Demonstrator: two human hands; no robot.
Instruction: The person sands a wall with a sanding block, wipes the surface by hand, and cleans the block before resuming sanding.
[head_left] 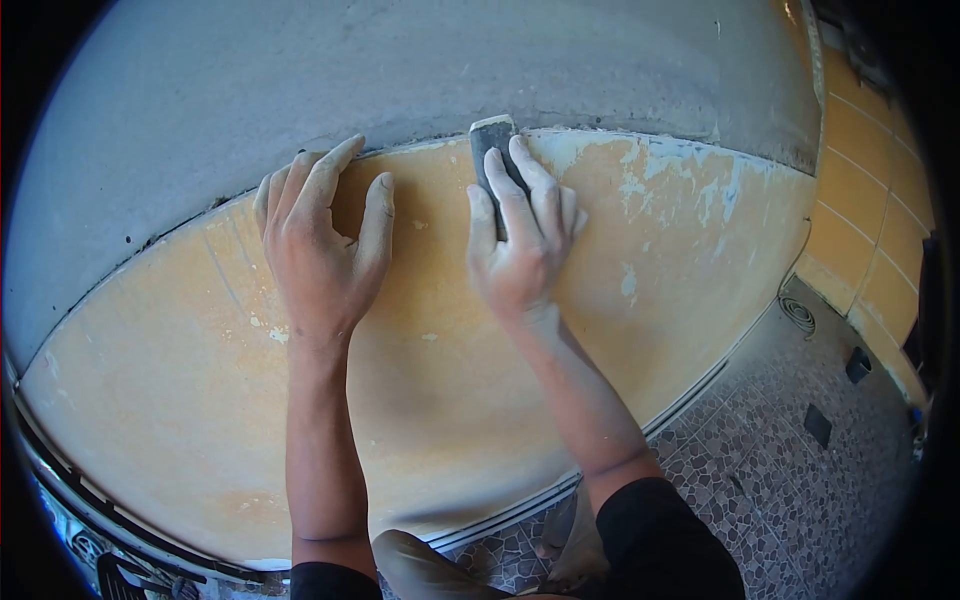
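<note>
Your left hand: fingers spread, flat on the yellow wall. Your right hand: fingers pressing a grey sanding block against the wall at the grey band's edge; grip underneath probably hidden. Tiled floor alongside.

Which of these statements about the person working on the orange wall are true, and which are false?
1. The right hand presses a dark sanding block against the wall. True.
2. The left hand holds a paintbrush. False: it holds nothing and lies flat on the wall, fingers spread.
3. The sanding block sits near the line where the orange paint meets the grey upper wall. True.
4. The orange paint is flawless all over. False: pale patches show to the right of the block, where the paint has worn away.
5. The floor is bare wood. False: it is covered in small patterned tiles.
</note>
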